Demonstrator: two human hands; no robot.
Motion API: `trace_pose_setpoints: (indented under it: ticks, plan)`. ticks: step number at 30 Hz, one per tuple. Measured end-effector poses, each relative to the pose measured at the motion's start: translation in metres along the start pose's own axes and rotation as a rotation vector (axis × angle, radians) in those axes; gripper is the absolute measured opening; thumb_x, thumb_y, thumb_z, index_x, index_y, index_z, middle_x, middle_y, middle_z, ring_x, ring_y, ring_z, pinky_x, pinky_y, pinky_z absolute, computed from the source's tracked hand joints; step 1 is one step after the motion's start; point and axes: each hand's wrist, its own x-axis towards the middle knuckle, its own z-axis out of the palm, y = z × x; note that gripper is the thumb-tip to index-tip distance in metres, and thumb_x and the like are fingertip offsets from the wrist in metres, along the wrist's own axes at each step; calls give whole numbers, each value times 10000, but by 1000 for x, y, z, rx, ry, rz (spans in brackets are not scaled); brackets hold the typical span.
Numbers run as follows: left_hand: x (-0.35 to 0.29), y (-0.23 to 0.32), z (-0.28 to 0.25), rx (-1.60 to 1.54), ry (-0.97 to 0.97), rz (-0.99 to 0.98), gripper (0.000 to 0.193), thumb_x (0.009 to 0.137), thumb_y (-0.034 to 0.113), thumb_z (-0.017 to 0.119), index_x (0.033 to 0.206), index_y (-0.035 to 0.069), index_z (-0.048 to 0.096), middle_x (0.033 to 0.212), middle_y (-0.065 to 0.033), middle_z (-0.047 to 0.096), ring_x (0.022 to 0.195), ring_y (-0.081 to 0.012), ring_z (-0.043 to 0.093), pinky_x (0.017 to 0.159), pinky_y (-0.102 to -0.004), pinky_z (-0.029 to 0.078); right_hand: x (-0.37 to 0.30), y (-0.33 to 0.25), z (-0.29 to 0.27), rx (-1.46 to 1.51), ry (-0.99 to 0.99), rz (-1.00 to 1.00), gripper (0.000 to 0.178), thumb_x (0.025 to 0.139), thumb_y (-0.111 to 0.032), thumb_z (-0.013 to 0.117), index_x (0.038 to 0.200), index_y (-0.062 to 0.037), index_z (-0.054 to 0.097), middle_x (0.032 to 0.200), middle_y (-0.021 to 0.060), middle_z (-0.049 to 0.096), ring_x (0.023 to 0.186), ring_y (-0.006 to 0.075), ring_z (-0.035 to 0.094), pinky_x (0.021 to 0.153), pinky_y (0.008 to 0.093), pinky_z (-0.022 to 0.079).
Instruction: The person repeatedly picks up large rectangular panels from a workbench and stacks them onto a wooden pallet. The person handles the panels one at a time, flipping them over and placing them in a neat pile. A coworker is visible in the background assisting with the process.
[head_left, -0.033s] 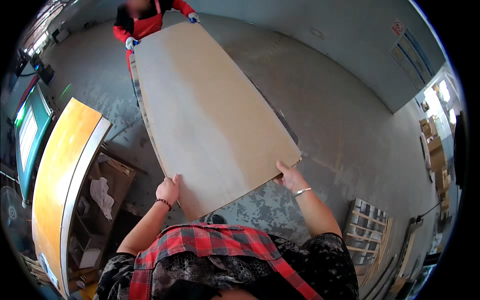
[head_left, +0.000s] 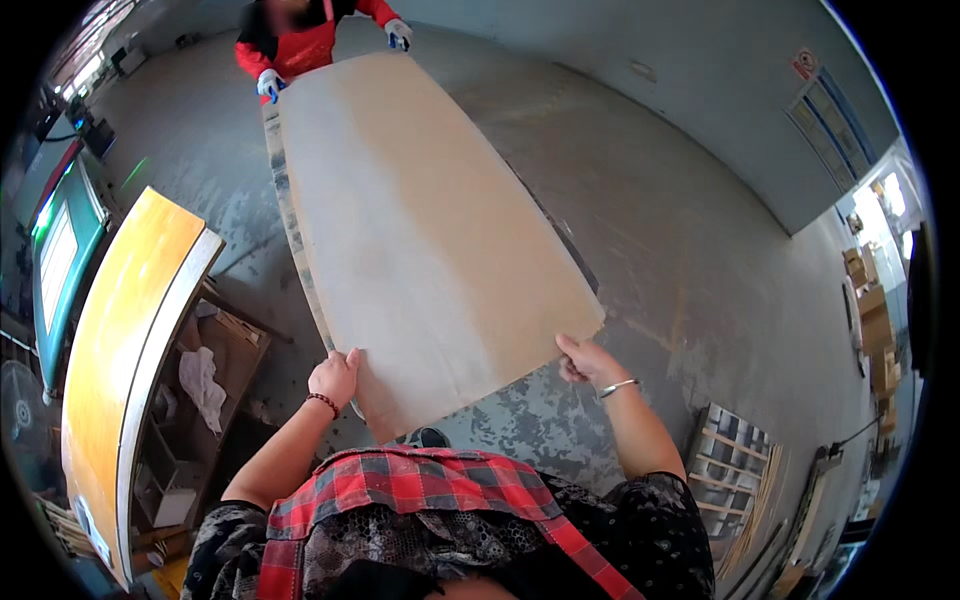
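A large, thin tan wooden board (head_left: 430, 220) stretches away from me, its far end near a co-worker. My left hand (head_left: 335, 377) grips its near left corner, thumb on top and fingers hidden underneath. At the near right edge, my right hand (head_left: 590, 362) has its thumb on the board's rim, with curled fingers showing just outside the edge. The co-worker's gloved hand (head_left: 269, 84) is at the far left corner; the other gloved hand (head_left: 399, 35) is raised just off the far right corner. Dark-marked edges of something beneath show along both long sides.
On my left stands an orange-topped table (head_left: 130, 330) with a pale edge, beside a wooden shelf unit (head_left: 235, 345) holding a white cloth (head_left: 201, 388). A slatted wooden pallet (head_left: 728, 470) lies to my right. Cardboard boxes (head_left: 875, 325) line the far right.
The co-worker's hand at the far right corner has lifted slightly off the board. My right hand has shifted a little outward, and its fingers now show beyond the edge. My left hand keeps its grip.
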Motion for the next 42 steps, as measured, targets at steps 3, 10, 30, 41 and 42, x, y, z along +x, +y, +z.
trace_pose_setpoints:
  ticks: [3,10,30,41,42]
  plan:
    - [-4,1,0,-54,51,50,554,923,463,332,996,-51,525,1013,-250,578,947,-367,568,818,-424,456,2,-24,-48,-873,465,-269,367,883,-376,508,850,-18,583,668,132,620,635,257,611,585,346,480]
    - [-53,25,15,-1591,-204,-278,305,936,231,413,1155,29,479,1051,-51,566,969,-182,539,856,-294,415,88,-49,-61,-702,621,-362,511,896,-443,365,965,3,605,934,259,599,921,415,562,797,458,444]
    - [-134,-71,-28,-1552,-214,-228,528,866,330,508,1215,-48,387,1162,-180,500,1083,-242,471,927,-373,372,-72,-134,-19,-583,479,-519,498,899,-387,465,829,86,604,716,89,612,593,154,542,546,350,438]
    - [-213,-522,-107,-1190,338,-624,379,825,249,440,955,-63,611,940,-207,632,903,-297,613,766,-403,468,-68,4,479,-432,37,-371,385,890,-403,506,720,-58,505,583,-20,454,440,77,371,366,283,266]
    - [-212,-553,-113,-1083,336,-668,399,828,270,433,977,-57,607,972,-217,626,928,-318,608,793,-399,461,-61,10,512,-398,-13,-348,407,888,-430,499,737,-53,504,582,-20,450,415,80,354,351,284,246]
